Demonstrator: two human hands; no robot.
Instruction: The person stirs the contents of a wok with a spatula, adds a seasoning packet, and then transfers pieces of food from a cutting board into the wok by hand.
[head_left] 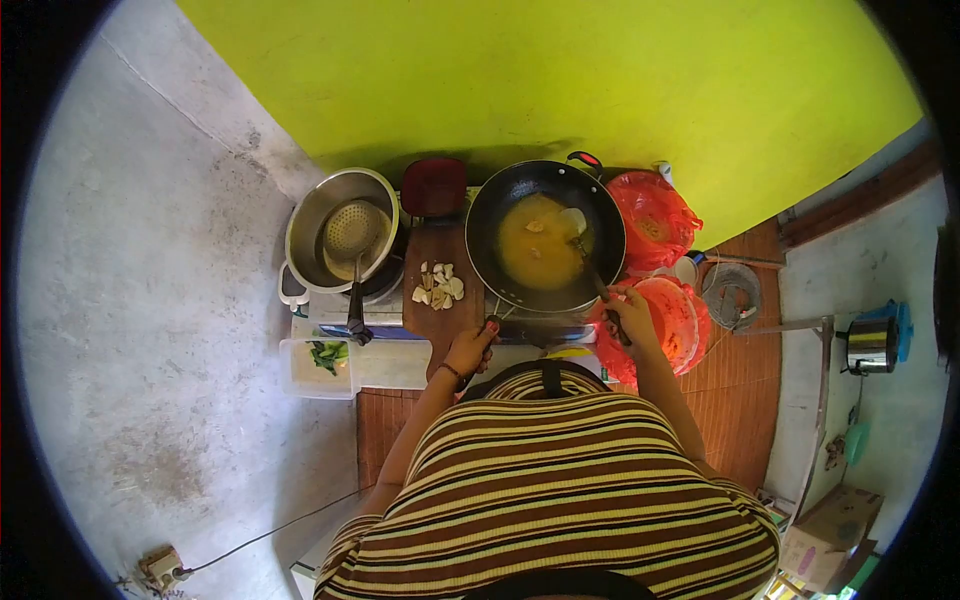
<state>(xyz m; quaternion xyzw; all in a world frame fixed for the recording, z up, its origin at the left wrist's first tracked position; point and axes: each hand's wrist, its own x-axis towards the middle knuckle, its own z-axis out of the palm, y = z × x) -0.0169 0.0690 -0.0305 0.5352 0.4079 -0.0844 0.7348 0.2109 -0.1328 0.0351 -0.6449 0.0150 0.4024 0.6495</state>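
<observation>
A black wok (488, 215) sits on the stove with yellowish-brown liquid (530, 260) in it. My left hand (470, 350) is closed around the wok's long handle (492, 325). In my right hand (632, 316) is the dark handle of a spatula (592, 268), whose head dips into the liquid at the wok's right side. Left of the wok lies a wooden cutting board (432, 245) with several pale chopped pieces (440, 287) on it, perhaps garlic or ginger.
A steel pot (300, 235) with a perforated skimmer (351, 230) stands at the left. Below it, a plastic tub (290, 370) holds green leaves (328, 354). A dark red container (434, 187) is behind the board. Red plastic bags (655, 215) crowd the right side.
</observation>
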